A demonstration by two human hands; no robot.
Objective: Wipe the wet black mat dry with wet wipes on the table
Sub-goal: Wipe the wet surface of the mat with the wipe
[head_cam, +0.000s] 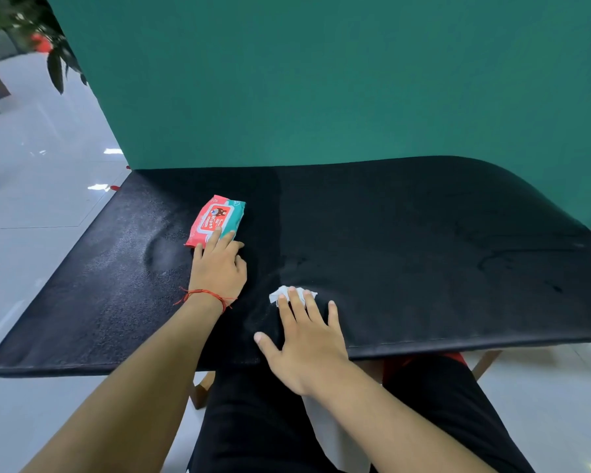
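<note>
A black mat (406, 254) covers the whole table top; its left part looks speckled with moisture and a wet streak runs near the middle. A red and teal pack of wet wipes (215, 218) lies on the mat left of centre. My left hand (219, 268) rests on the mat with straight fingers touching the pack's near end. My right hand (304, 339) lies flat with spread fingers pressing a crumpled white wipe (282, 293) onto the mat near the front edge; most of the wipe is hidden under the fingers.
A green backdrop (321, 80) stands upright along the mat's far edge. My legs in black trousers (260, 421) sit under the table's front edge. A potted plant (52, 46) is at the far left over a pale tiled floor.
</note>
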